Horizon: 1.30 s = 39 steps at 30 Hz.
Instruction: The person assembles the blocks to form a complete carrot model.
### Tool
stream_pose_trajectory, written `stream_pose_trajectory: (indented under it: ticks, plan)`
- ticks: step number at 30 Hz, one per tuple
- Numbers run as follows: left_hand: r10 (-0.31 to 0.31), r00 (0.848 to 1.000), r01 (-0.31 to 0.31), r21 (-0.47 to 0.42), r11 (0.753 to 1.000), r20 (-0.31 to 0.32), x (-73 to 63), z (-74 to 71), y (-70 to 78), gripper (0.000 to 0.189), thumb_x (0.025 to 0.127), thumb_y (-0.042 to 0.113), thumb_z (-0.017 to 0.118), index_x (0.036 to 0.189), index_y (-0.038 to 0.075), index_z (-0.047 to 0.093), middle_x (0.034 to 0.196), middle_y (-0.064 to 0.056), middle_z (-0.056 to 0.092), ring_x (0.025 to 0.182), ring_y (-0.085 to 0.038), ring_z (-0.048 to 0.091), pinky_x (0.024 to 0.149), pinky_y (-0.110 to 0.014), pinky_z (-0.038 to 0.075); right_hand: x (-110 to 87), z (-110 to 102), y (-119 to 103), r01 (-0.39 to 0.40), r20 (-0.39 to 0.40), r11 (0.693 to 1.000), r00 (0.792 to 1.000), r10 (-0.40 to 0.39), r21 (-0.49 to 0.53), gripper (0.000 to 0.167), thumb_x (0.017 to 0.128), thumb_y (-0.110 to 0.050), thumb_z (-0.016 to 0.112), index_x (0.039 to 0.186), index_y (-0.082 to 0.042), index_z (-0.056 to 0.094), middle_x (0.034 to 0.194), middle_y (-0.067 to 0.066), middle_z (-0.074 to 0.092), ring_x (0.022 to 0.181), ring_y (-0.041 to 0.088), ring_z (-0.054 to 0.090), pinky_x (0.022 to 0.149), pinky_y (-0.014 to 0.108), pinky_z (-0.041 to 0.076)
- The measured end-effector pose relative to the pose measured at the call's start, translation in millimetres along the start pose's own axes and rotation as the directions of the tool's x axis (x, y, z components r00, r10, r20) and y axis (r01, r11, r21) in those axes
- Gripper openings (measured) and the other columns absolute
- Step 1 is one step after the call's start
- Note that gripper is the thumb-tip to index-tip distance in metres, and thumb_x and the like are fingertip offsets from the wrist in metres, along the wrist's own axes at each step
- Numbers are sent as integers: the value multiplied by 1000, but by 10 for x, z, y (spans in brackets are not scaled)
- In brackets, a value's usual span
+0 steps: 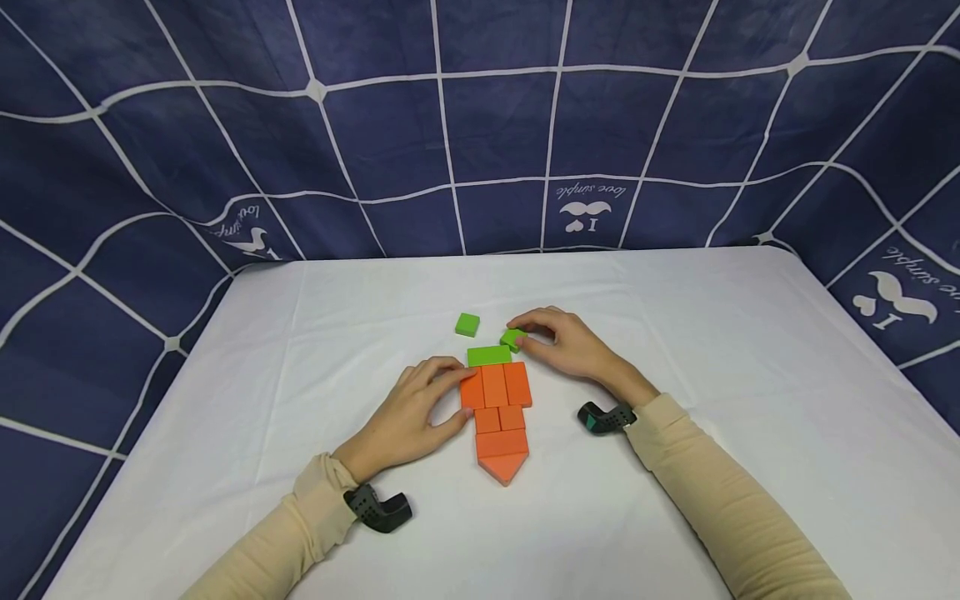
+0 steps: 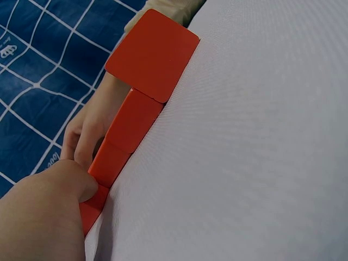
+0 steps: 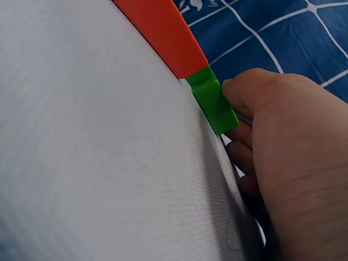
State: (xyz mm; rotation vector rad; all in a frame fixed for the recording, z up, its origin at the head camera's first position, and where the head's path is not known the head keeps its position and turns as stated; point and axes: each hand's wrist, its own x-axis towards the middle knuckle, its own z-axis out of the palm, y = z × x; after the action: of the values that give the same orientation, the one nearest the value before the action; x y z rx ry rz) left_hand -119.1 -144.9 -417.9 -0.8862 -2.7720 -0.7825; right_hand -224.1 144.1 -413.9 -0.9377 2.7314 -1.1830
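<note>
Orange blocks lie flat, edge to edge, on the white cloth, with a triangular orange block point(image 1: 504, 467) at the near end. At the far end lies a long green block point(image 1: 489, 356). My right hand point(image 1: 562, 342) pinches a small green block point(image 1: 513, 339) between thumb and fingers, close by the long one's right end. My left hand point(image 1: 412, 408) holds the left orange block point(image 1: 472, 390) of the top row, index finger near its far end and thumb by its near corner. In the left wrist view the thumb point(image 2: 81, 182) touches the orange side.
Another small green block point(image 1: 467, 324) lies apart, beyond the long green one. The white cloth point(image 1: 360, 308) covers the table, and a dark blue curtain with white lines point(image 1: 495, 125) hangs behind and at both sides. Black wrist bands point(image 1: 378, 508) sit on both wrists.
</note>
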Motion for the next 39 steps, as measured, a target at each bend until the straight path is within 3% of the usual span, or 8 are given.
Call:
stream_pose_trajectory:
  ticks: [39]
  plan:
    - [22,1000,-22,4,1000,-11,0,6,-18,51,96,36,70,141,15,62,139,0,54,128,-21,52,106,-42,40,10,1,12,4,0,1000,1000,-4,0,30,99,-24,69,128,-19,72,126,-2,70,115,17,61,103,41,49]
